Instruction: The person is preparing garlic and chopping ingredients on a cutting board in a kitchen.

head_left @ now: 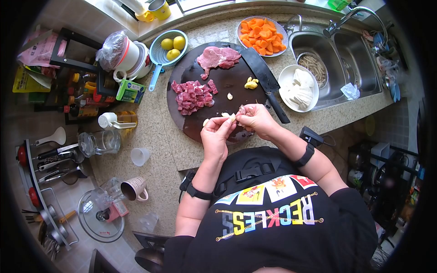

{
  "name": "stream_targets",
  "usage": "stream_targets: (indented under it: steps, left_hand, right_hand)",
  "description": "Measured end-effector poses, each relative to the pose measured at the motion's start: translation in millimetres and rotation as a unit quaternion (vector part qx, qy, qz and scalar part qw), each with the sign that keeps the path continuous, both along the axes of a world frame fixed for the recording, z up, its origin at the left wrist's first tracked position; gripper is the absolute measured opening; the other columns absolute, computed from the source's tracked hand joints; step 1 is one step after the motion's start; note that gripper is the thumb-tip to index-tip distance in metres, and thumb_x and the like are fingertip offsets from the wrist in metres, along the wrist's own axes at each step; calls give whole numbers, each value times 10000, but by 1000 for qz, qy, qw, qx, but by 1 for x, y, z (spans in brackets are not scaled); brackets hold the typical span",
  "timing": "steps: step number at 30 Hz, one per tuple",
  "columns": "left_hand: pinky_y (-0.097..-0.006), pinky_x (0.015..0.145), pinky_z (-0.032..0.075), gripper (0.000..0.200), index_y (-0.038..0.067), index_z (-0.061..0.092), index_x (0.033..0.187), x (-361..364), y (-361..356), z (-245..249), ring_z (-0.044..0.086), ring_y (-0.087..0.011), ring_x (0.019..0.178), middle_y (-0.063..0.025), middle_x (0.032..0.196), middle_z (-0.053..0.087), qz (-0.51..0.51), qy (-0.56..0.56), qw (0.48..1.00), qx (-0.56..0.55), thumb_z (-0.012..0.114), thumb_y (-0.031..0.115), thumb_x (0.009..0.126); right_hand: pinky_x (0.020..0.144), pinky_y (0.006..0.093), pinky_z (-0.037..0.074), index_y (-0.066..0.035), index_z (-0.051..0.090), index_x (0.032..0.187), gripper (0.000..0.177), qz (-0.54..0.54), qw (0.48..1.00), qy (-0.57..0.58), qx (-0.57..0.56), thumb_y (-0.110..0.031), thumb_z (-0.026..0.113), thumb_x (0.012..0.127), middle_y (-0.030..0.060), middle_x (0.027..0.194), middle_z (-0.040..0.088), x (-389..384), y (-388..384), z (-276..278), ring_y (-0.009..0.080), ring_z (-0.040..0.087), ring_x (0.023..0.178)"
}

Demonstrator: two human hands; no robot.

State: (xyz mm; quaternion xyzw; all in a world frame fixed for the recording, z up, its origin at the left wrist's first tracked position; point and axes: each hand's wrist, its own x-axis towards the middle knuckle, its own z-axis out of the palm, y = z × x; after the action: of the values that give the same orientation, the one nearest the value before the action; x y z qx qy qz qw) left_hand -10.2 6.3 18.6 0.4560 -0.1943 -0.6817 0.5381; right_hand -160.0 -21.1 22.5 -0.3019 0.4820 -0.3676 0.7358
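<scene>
Over the near part of the round dark cutting board [218,107], my left hand [215,133] pinches a pale garlic clove [232,117] at its fingertips. My right hand [257,121] meets it from the other side, fingers closed on papery garlic skin [243,110]. A bare clove lies on the board ahead of my hands, and others sit close by my left fingers. Further up are cubed red meat [192,97], a larger slab of meat [218,58] and a piece of ginger [251,83]. A black cleaver [260,70] rests along the board's right edge.
Sliced carrots fill a plate [240,42] at the back. To the right stand a bowl [284,99] of white pieces and a double sink [314,42]. A blue strainer [157,57] with yellow-green fruit, an oil jug [119,120] and a mug [134,188] are on the left.
</scene>
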Motion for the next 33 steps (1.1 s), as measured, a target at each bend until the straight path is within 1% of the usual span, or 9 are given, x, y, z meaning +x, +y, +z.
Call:
stream_targets:
  steps: [6, 11, 15, 17, 21, 24, 26, 29, 33]
  left_hand:
    - [-253, 720, 536, 65, -9, 591, 864, 2, 0, -8, 626, -157, 781, -103, 892, 627, 22, 13, 1000, 12, 607, -22, 802]
    - [-233, 719, 516, 75, -13, 595, 828, -4, 1, -5, 609, -124, 759, -83, 857, 621, 22, -98, 989, -105, 611, -69, 781]
    - [-221, 726, 502, 79, -27, 597, 823, -2, 2, -8, 599, -113, 767, -72, 876, 607, -9, -140, 983, -117, 613, -84, 771]
    - [-214, 737, 492, 78, -38, 599, 835, -2, 3, -7, 597, -113, 798, -60, 914, 592, -32, -265, 945, -188, 611, -80, 771]
    - [-210, 751, 488, 101, -43, 602, 858, -5, 3, -1, 594, -113, 825, -57, 933, 581, -40, -288, 938, -188, 611, -83, 766]
    - [-218, 748, 500, 147, -40, 607, 907, -7, 2, 2, 597, -113, 830, -66, 932, 583, -26, -202, 971, -128, 615, -78, 764]
    - [-230, 725, 516, 175, -29, 608, 962, -3, 0, 3, 608, -124, 808, -77, 925, 602, -53, -91, 993, -59, 608, -39, 788]
    - [-238, 701, 526, 174, -17, 607, 989, 8, -4, 0, 618, -135, 790, -87, 916, 626, -84, -3, 996, 33, 590, 4, 816]
    - [-233, 692, 524, 172, -10, 610, 995, 14, -6, -5, 622, -137, 772, -96, 909, 642, -99, 40, 992, 62, 582, 20, 828]
  right_hand:
    - [412, 177, 329, -51, 573, 721, 100, 23, 1000, 14, 7, -95, 643, 779, -7, 603, 543, 0, -1, 4, 34, 445, 474]
    - [409, 182, 342, -52, 563, 705, 102, 21, 999, 36, 4, -77, 643, 764, -1, 607, 551, 4, -2, 6, 36, 452, 475]
    - [402, 189, 346, -62, 528, 672, 134, 6, 998, 60, -1, -58, 643, 741, -13, 590, 527, 4, -2, -2, 44, 458, 476]
    - [400, 192, 347, -66, 518, 664, 144, 7, 998, 67, -1, -53, 641, 736, -18, 583, 516, 4, -2, -5, 46, 460, 477]
    - [400, 195, 347, -72, 515, 666, 141, 7, 996, 87, -12, -49, 638, 729, -24, 585, 506, 3, -1, -11, 41, 460, 486]
    - [402, 194, 346, -72, 516, 669, 138, 4, 996, 86, -15, -49, 640, 725, -24, 594, 509, 2, -1, -10, 37, 460, 490]
    - [403, 193, 345, -71, 517, 670, 139, 3, 997, 79, -13, -50, 644, 722, -24, 597, 510, 1, -1, -7, 36, 460, 492]
    - [396, 192, 332, -61, 515, 685, 107, 29, 997, 68, -6, -12, 596, 735, -12, 589, 506, -1, -1, -5, 44, 452, 468]
    - [396, 191, 311, -58, 518, 690, 102, 45, 998, 43, 14, -21, 600, 738, -20, 584, 489, -1, 0, -5, 40, 433, 464]
